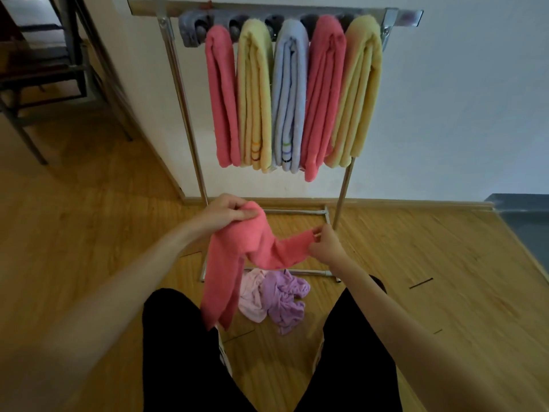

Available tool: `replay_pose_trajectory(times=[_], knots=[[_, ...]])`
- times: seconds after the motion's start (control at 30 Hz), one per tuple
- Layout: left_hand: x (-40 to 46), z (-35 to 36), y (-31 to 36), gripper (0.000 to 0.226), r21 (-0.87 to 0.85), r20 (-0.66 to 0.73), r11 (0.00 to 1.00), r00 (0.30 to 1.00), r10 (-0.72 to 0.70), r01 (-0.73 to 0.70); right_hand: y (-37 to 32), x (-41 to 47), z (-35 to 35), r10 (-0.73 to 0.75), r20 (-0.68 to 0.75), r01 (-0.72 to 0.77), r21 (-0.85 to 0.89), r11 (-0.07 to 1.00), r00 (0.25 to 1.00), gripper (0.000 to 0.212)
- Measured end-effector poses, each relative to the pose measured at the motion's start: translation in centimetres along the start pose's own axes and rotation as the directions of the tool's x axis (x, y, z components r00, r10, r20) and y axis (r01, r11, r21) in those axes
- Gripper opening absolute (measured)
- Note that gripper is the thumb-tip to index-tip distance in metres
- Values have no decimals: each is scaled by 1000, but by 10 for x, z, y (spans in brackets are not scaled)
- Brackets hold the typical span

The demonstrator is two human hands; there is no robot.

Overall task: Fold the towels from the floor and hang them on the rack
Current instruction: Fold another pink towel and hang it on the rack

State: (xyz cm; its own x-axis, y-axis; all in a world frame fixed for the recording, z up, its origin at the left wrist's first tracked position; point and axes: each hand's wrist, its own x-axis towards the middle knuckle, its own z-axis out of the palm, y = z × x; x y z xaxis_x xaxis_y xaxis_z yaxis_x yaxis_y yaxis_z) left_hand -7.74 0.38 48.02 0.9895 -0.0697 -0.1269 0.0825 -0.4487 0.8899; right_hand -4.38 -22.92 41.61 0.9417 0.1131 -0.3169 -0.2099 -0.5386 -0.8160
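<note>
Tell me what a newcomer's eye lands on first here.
First, the five folded towels in pink, yellow and pale blue hanging side by side on the metal rack against the wall. Next, the pink towel held up between the left hand and right hand, above two crumpled towels on the wooden floor.

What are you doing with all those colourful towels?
A person is sorting out a pink towel. The left hand grips one bunched end up high, and the right hand pinches a corner. Five folded towels already hang on the rack: pink, yellow, blue, pink, yellow. On the floor, a light pink cloth and a purple cloth lie crumpled, not yet folded.
</note>
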Motion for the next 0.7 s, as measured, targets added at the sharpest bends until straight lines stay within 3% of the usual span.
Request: replay_pose_trajectory(times=[0.1,0.17,0.2,0.23,0.27,0.33,0.4,0.43,0.53,0.7], knots=[[-14,-22,33,12,67,263,997,965,19,-38,-6,-4,-3,8,255,97,-397,913,967,41],[-19,-31,50,17,111,376,992,926,8,-53,-19,-9,-4,68,375,227,-685,693,925,33],[-20,-34,57,16,128,414,990,910,6,-64,-25,-8,-2,40,374,280,-757,590,926,32],[-20,-36,63,14,148,449,985,893,12,-88,-30,-6,0,-14,377,318,-761,566,926,34],[-20,-37,68,14,167,477,980,879,14,-107,-34,-2,3,-113,400,378,-681,627,909,36],[-16,-37,75,17,199,526,971,851,9,-133,-46,0,6,-355,424,483,-243,841,833,40],[-14,-37,78,28,211,557,967,831,3,-145,-61,-10,4,-430,464,353,248,902,774,43],[-12,-36,78,29,219,564,963,826,4,-154,-65,-12,3,-445,504,267,387,883,740,43],[-8,-38,74,17,250,542,955,841,-4,-156,-69,-11,-1,-486,588,231,456,860,647,32],[-2,-46,62,22,267,470,959,882,-41,-97,-78,-11,-19,-548,558,431,340,836,623,18]])
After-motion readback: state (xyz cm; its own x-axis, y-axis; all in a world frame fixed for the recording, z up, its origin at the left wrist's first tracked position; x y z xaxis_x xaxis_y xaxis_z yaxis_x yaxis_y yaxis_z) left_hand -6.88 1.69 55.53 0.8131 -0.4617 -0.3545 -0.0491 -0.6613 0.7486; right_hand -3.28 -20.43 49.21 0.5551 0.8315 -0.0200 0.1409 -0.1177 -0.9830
